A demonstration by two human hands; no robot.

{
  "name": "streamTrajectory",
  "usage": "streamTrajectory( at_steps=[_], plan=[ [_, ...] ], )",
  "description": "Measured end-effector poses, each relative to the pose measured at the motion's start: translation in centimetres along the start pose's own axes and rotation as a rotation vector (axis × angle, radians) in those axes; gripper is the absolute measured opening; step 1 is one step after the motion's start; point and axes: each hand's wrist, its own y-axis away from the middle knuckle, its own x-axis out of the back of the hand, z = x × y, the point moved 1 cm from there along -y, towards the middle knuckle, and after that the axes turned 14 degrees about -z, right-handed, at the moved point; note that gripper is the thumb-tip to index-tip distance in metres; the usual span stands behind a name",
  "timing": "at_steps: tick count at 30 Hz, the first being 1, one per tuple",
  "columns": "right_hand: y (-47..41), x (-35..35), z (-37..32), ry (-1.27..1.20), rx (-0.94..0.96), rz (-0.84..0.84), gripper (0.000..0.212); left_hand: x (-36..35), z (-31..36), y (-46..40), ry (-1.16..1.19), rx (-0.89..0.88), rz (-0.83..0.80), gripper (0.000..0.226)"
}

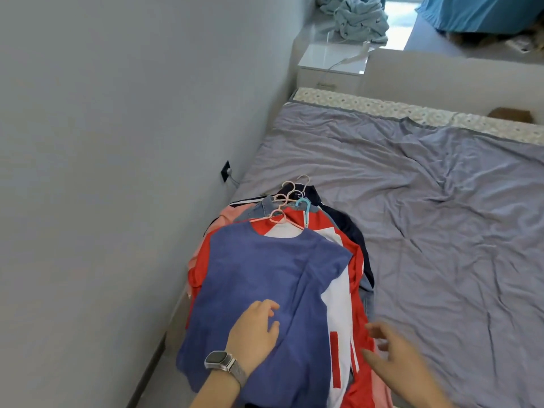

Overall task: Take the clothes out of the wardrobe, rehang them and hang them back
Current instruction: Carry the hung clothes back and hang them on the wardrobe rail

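A plain blue top lies uppermost on the pile, over a red-and-white garment bearing red stripes on white at its 5 o'clock side. At the pile's 11 o'clock shows salmon pink cloth beside faded denim blue, with dark navy at 1 o'clock. The hangers are pale pink, one turquoise. The bedsheet is plain greyish lavender, edged at 12 o'clock by a cream, floral-patterned band. The wristwatch is silver-grey.

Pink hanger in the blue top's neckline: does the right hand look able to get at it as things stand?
Probably yes. The pink hanger lies exposed atop the pile, and the right hand hovers open with nothing between them.
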Motion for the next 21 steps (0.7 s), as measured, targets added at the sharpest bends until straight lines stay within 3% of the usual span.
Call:
streamTrajectory(
  at_steps=[4,15,21],
  plan=[
    [-7.8,-2.2,-0.1,0.002,-0.052,-0.061,0.040,1.0,-2.4,-7.8,-0.072,-0.034,-0.052,0.032],
    [-25.5,-6.3,-0.5,0.009,0.156,-0.120,0.032,-0.2,-6.2,-21.7,-0.100,-0.020,-0.049,0.030],
    [-30.2,-4.6,1.8,0.315,0.225,-0.180,0.043,-3.1,-7.6,-22.4,0.067,0.047,-0.010,0.026]
  ],
)
